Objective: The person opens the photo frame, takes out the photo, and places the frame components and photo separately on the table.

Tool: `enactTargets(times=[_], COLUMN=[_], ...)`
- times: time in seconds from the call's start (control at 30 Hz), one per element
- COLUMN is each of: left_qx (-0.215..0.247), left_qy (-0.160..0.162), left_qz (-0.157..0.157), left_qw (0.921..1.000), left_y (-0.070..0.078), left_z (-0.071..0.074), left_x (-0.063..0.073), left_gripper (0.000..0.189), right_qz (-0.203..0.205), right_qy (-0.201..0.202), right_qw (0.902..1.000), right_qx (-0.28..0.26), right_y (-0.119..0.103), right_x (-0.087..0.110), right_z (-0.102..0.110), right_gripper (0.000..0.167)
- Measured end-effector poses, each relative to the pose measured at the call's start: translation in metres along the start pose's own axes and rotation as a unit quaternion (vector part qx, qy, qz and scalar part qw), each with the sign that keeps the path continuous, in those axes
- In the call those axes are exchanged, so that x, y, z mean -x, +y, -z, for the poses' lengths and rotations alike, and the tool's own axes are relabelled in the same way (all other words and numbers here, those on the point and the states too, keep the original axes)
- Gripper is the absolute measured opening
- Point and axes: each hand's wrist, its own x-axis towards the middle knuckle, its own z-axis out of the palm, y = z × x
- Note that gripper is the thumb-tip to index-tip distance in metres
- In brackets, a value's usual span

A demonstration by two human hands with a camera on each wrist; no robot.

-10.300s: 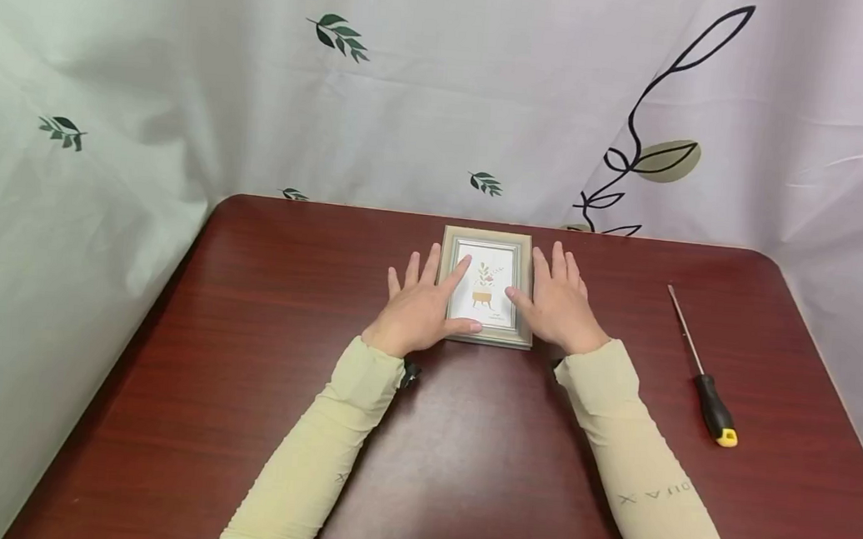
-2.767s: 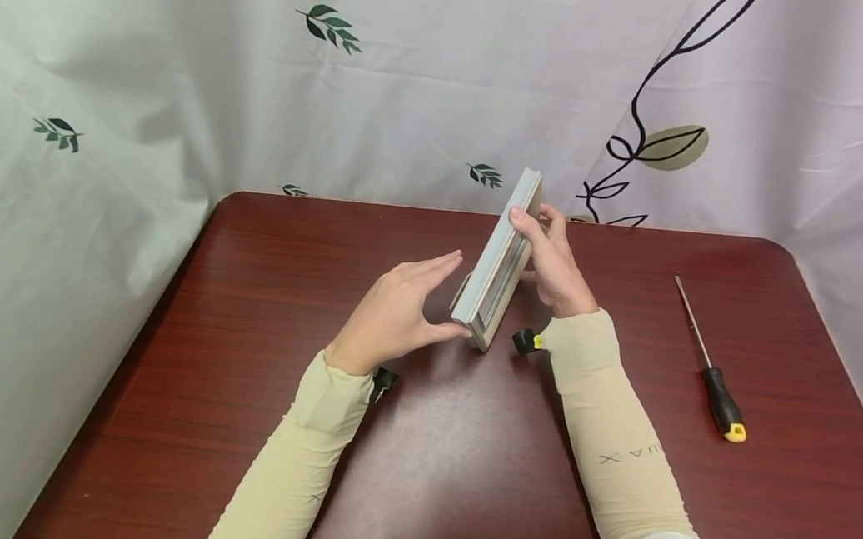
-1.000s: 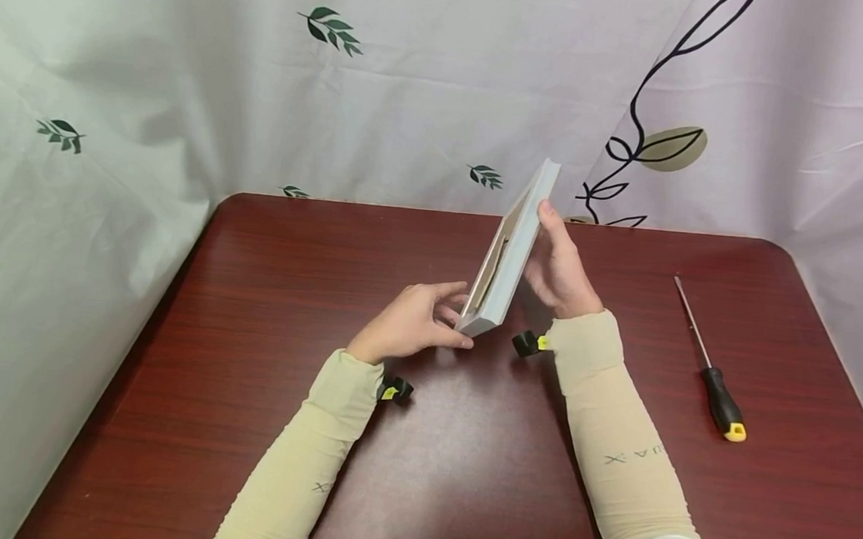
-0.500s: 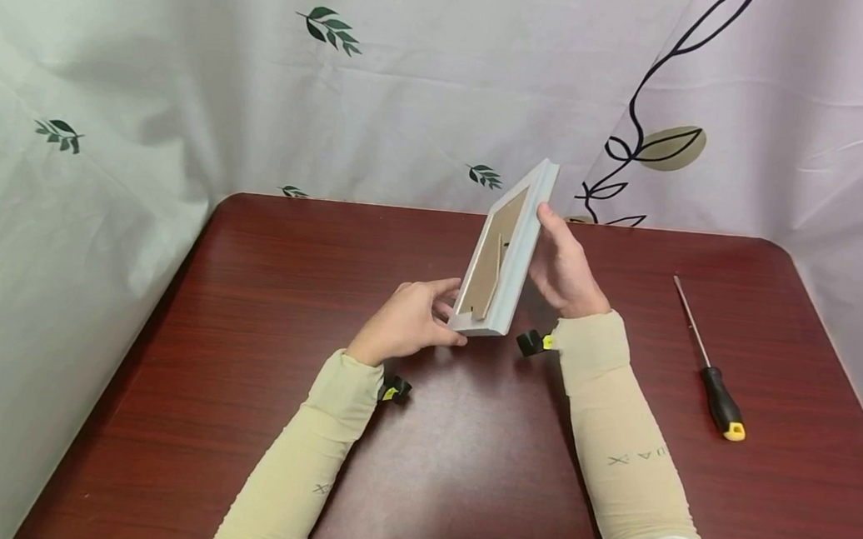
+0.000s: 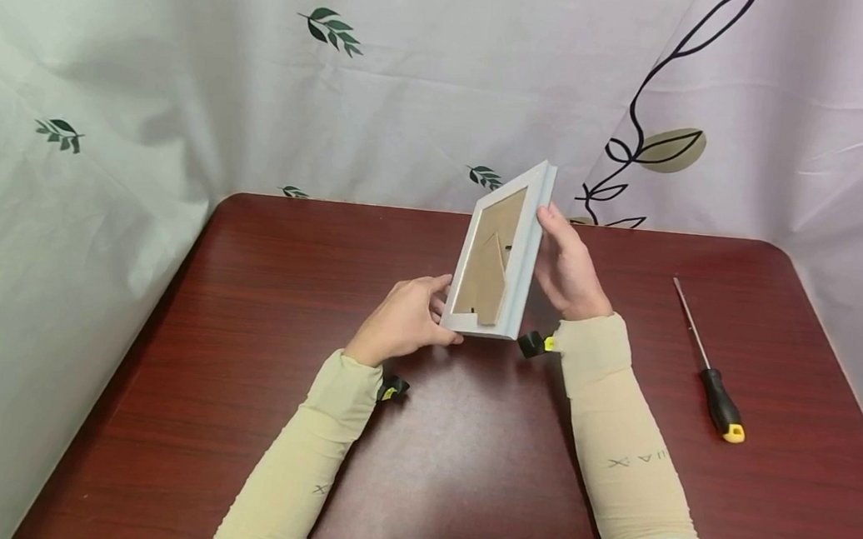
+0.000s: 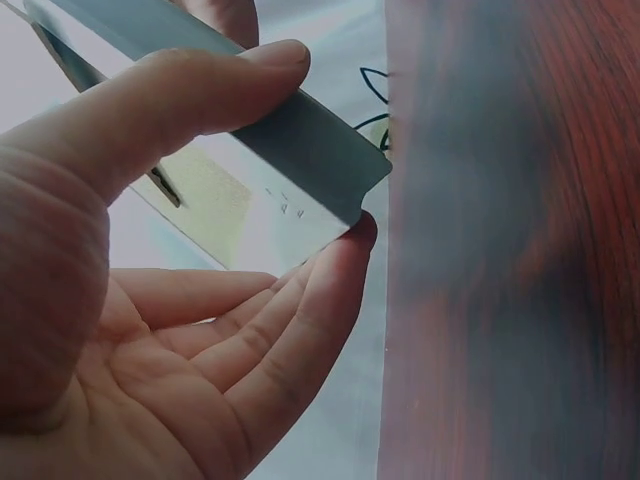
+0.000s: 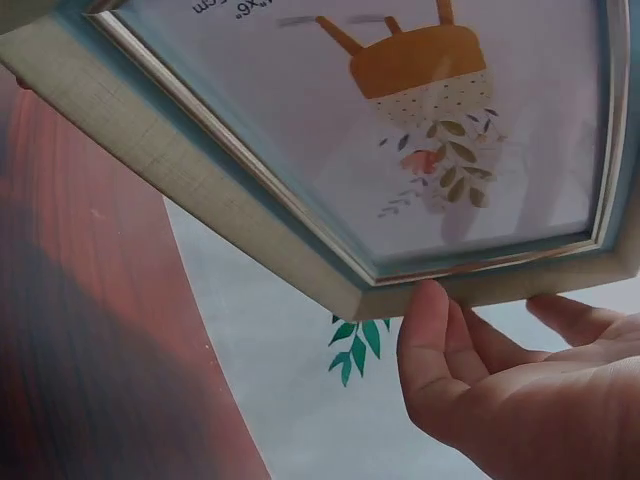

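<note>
A picture frame (image 5: 501,212) is held tilted above the table, its brown backing board and slanted stand leg (image 5: 486,286) facing the head camera. My left hand (image 5: 407,318) pinches the lower left corner, thumb along the bottom edge (image 6: 310,135) and fingers on the other side. On the right-hand edge, my right hand (image 5: 571,267) grips the frame with the thumb on its side; the other fingers are partly hidden behind it. The right wrist view shows the front: a printed plant in an orange-and-white pot (image 7: 425,75) inside a beige border (image 7: 200,160).
A screwdriver (image 5: 719,402) with a black and yellow handle lies on the reddish-brown table (image 5: 248,307), right of the right arm. A white curtain (image 5: 415,76) with leaf prints hangs behind the table's back edge and along its sides.
Lying face up at first, the picture frame was lifted and turned. Over the last second its back has swung towards the head camera; both hands keep hold of it. The screwdriver stays put.
</note>
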Motion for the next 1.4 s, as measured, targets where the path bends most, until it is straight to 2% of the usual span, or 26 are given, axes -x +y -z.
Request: enactTargets(times=[0.27,0.63,0.8,0.93,1.07,1.4], left_qx=[-0.045,-0.075,-0.069,-0.071,-0.078,-0.092], left_qy=[0.017,0.046,0.057,0.068,0.074,0.08], left_qz=[0.0,0.006,-0.001,-0.01,-0.002,0.041], left_qw=[0.9988,0.9962,0.996,0.9951,0.9942,0.9916], left_y=[-0.002,-0.004,-0.006,-0.006,-0.006,-0.003], left_z=[0.0,0.001,-0.001,-0.001,-0.001,-0.002], left_x=[0.0,0.001,0.0,0.0,0.001,0.001], left_gripper=[0.095,0.097,0.09,0.075,0.065,0.092], right_qz=[-0.007,-0.005,-0.004,-0.005,-0.014,-0.033], right_qy=[0.012,0.04,0.059,0.077,0.105,0.15], right_qw=[0.9998,0.9991,0.998,0.9966,0.9931,0.9813], right_qx=[-0.012,0.011,0.023,0.03,0.05,0.116], right_y=[-0.005,-0.007,-0.008,-0.009,-0.011,-0.013], right_x=[0.004,0.004,0.003,0.002,0.001,0.0], right_z=[0.001,0.003,0.006,0.009,0.01,0.015], right_gripper=[0.048,0.053,0.053,0.052,0.053,0.051])
